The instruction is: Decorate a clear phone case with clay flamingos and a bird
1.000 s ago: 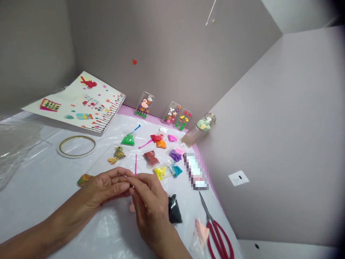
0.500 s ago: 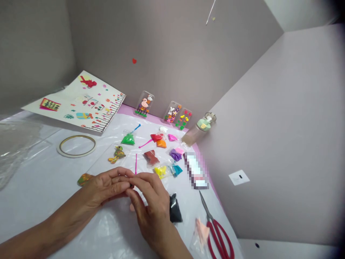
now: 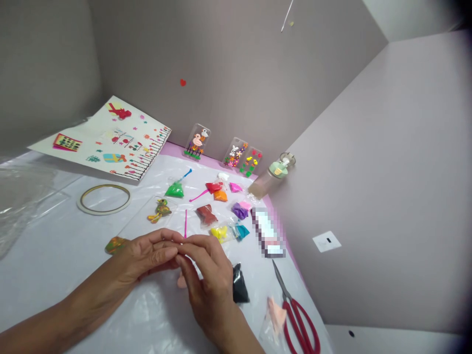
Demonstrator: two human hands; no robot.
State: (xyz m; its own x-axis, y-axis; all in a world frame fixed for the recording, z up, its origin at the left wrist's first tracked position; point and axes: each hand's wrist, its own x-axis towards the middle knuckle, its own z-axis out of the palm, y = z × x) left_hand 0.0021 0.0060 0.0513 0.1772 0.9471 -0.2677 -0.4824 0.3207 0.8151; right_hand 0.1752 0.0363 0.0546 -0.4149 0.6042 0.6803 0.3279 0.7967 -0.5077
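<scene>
Fingertips of my left hand (image 3: 151,255) and my right hand (image 3: 208,275) meet above the white sheeted table (image 3: 147,314). Both are closed in a pinch; whatever lies between the fingers is hidden. Beyond them a clear phone case (image 3: 142,216) lies flat, bearing a mottled green and orange clay bird (image 3: 160,210). A lump of similarly mottled clay (image 3: 117,245) rests beside my left wrist. Just past my fingertips is a thin pink modelling tool (image 3: 186,223). A packet of black clay (image 3: 240,284) lies right of my right hand.
Several clay packets, such as green (image 3: 174,190) and brown (image 3: 207,215), are spread behind my hands. Red-handled scissors (image 3: 300,319) and a blurred phone (image 3: 268,233) lie right. A bottle (image 3: 267,179) and decorated cases (image 3: 198,142) stand by the wall. A tape roll (image 3: 104,199) lies left.
My fingers have shifted very slightly against each other, and the dark bit glimpsed between them before is now covered. Objects on the table stay in place.
</scene>
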